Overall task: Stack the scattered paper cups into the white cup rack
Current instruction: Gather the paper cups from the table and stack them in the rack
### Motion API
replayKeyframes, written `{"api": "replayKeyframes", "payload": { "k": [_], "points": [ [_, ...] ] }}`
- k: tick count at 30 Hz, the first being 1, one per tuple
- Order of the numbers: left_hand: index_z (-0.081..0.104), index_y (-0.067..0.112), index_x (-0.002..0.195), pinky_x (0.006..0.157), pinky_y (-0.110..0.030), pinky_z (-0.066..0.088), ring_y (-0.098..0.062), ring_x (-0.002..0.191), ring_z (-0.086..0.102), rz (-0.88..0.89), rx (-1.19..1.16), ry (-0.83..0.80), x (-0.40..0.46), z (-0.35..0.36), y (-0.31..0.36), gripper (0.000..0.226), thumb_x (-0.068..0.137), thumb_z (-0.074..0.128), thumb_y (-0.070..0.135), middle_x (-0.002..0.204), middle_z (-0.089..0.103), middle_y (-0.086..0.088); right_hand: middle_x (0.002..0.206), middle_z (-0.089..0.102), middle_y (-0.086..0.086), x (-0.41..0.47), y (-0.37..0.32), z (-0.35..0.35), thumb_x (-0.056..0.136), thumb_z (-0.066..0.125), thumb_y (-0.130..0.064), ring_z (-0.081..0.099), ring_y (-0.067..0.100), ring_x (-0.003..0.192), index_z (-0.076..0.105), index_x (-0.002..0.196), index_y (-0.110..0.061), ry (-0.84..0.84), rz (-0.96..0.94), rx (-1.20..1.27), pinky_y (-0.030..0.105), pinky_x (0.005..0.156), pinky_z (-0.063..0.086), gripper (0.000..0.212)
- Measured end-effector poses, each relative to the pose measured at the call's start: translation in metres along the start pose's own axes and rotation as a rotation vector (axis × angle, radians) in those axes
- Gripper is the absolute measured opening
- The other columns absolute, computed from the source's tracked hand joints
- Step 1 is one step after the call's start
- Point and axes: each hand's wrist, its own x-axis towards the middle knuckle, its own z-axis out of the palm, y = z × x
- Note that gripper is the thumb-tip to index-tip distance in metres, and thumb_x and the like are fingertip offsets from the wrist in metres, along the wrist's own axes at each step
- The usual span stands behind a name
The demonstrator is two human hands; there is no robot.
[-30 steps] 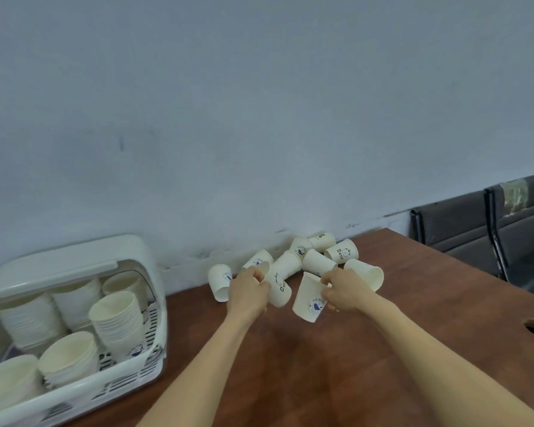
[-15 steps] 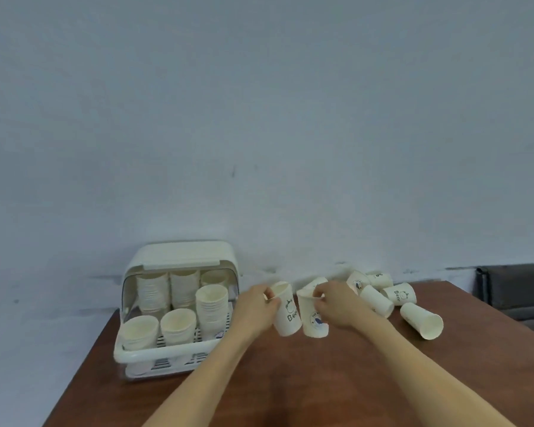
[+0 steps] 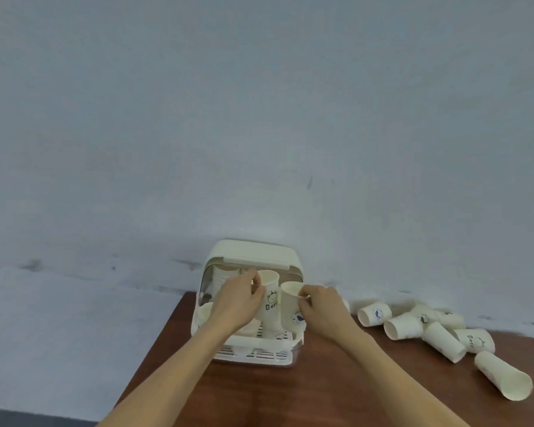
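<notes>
The white cup rack (image 3: 253,251) stands at the back left of the wooden table, its open front facing me, with stacks of cups inside. My left hand (image 3: 239,298) grips an upright paper cup with a bear print (image 3: 270,300) in front of the rack's opening. Beside it, my right hand (image 3: 322,306) pinches the rim of a second upright paper cup with a blue print (image 3: 292,309). Both cups hang over the rack's front tray. Several scattered paper cups (image 3: 407,326) lie on their sides to the right.
The brown table (image 3: 336,389) has its left edge just left of the rack and meets a grey wall (image 3: 259,118) behind. One cup (image 3: 503,379) lies alone near the right edge of the view.
Both hands have carried their cups leftward from the scattered pile to the front of the rack. My view has swung left, so the rack now sits centred.
</notes>
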Motion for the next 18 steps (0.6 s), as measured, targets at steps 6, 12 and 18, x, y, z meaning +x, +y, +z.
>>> {"api": "replayKeyframes", "payload": {
  "k": [6, 12, 18],
  "points": [
    [0.047, 0.025, 0.089, 0.062, -0.032, 0.041, -0.024, 0.083, 0.059, -0.068, 0.130, 0.093, -0.003, -0.024, -0.039, 0.009, 0.097, 0.045, 0.030, 0.089, 0.065, 0.000, 0.072, 0.067, 0.006, 0.009, -0.033, 0.026, 0.090, 0.045, -0.018, 0.057, 0.028, 0.068, 0.057, 0.079, -0.012, 0.057, -0.064, 0.058, 0.038, 0.060, 0.044, 0.018],
    [0.047, 0.021, 0.091, 0.068, -0.037, 0.050, -0.025, 0.082, 0.059, -0.104, 0.189, 0.158, -0.009, -0.020, -0.066, 0.014, 0.099, 0.042, 0.031, 0.089, 0.064, 0.001, 0.073, 0.064, 0.004, 0.011, -0.048, 0.045, 0.095, 0.040, -0.019, 0.054, 0.024, 0.070, 0.054, 0.082, -0.015, 0.068, -0.088, 0.115, 0.041, 0.065, 0.045, 0.019],
    [0.048, 0.019, 0.109, 0.069, -0.035, 0.046, -0.024, 0.093, 0.058, -0.027, 0.392, 0.034, -0.016, -0.008, -0.084, 0.017, 0.101, 0.037, 0.028, 0.104, 0.062, -0.002, 0.085, 0.065, 0.001, 0.017, -0.049, 0.070, 0.095, 0.035, -0.020, 0.058, 0.021, 0.080, 0.058, 0.091, -0.018, 0.062, -0.047, 0.100, 0.042, 0.070, 0.050, 0.024]
  ]
}}
